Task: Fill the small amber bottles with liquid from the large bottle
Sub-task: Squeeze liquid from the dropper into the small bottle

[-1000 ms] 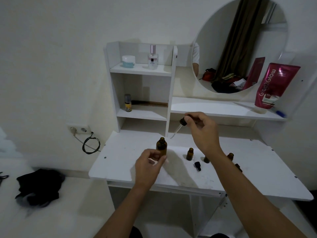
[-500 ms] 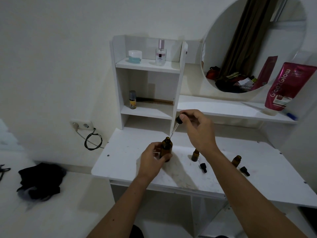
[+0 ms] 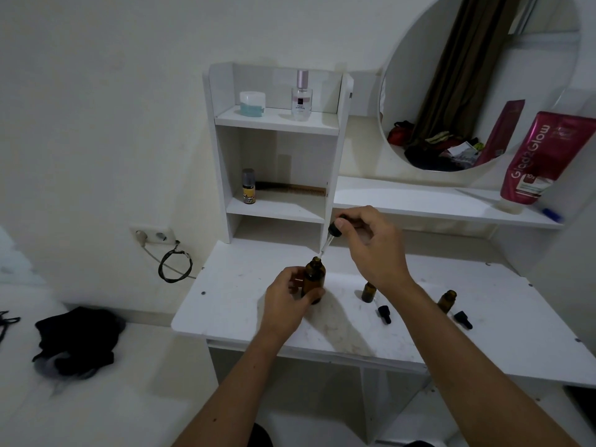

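The left hand (image 3: 287,298) grips the large amber bottle (image 3: 313,280) round its body on the white desk (image 3: 245,304). Just beyond, the right hand (image 3: 371,250) pinches the dropper (image 3: 332,233) by its rubber bulb, its tip at the bottle's mouth. Two small amber bottles (image 3: 368,291) stand uncapped to the right. The glass is probably light, slick and breakable, so hold each bottle by its body.

Both forearms extended forward, bare. Left hand (image 3: 288,300) kept low, fingers curled in grip, thumb toward viewer. Right hand (image 3: 374,246) raised above and right of left, wrist bent, thumb and forefinger pinched together, remaining fingers loosely curled.
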`<state>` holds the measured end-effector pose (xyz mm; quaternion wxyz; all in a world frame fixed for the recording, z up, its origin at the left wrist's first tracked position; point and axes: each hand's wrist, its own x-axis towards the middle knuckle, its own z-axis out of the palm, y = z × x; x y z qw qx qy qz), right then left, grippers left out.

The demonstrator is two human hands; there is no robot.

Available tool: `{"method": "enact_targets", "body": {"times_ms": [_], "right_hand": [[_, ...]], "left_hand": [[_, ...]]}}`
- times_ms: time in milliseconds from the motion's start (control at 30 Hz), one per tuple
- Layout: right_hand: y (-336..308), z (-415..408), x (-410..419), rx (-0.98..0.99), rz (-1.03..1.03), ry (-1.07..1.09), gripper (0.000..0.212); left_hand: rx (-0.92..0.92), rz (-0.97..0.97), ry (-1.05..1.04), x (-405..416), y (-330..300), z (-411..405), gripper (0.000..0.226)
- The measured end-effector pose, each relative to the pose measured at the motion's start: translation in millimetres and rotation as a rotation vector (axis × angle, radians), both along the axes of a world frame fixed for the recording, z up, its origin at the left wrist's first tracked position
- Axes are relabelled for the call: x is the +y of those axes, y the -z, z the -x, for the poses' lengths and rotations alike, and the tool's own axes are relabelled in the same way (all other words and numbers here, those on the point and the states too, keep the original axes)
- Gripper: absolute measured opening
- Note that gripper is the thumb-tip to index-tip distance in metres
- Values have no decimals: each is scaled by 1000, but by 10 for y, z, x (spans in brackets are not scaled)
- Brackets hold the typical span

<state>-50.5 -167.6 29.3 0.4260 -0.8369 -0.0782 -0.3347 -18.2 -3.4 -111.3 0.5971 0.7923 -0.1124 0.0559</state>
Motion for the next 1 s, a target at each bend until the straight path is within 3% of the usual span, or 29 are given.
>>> {"method": "enact_targets", "body": {"times_ms": [367,1000], "right_hand": [[456,-162,123,196,103,-30,8],[367,-94,152,188,-9,-25,8]], "left_hand": [[-10,-25,10,-1,-18,24,45],[16,-7,-13,-5,2,3,45]]}}
